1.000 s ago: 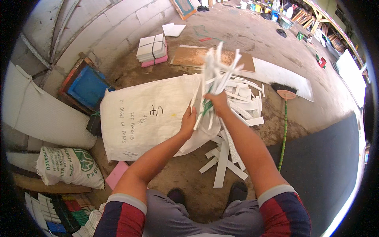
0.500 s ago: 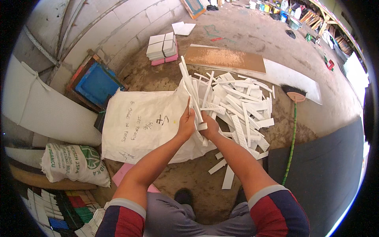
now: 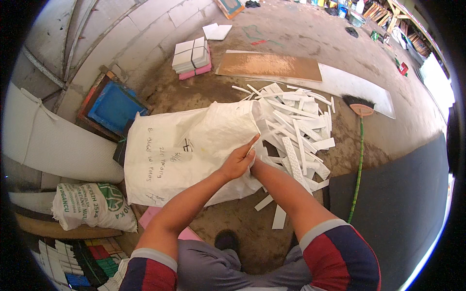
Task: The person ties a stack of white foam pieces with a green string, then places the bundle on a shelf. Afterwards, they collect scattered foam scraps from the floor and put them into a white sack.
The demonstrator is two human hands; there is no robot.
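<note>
A large white woven sack [image 3: 194, 150] with handwriting on it lies flat on the dirt floor, its mouth facing right. My left hand [image 3: 238, 162] grips the edge of the sack's mouth, fingers pointing up. My right forearm [image 3: 284, 191] reaches to the same spot; its hand is hidden behind my left hand and the sack's edge. A loose pile of white strips [image 3: 296, 126] lies right beside the mouth, with a few strips nearer my feet [image 3: 279, 216].
A broom [image 3: 360, 109] with a green handle lies right of the strips, beside a dark mat [image 3: 403, 194]. A brown board [image 3: 269, 65] and a strapped stack of white tiles [image 3: 191, 56] lie beyond. A blue framed tray [image 3: 111, 106] and a filled printed sack [image 3: 92, 206] are at left.
A second ago both hands held a bundle of white strips up over the pile. They lowered it to the sack's mouth; now no strips show in my hands.
</note>
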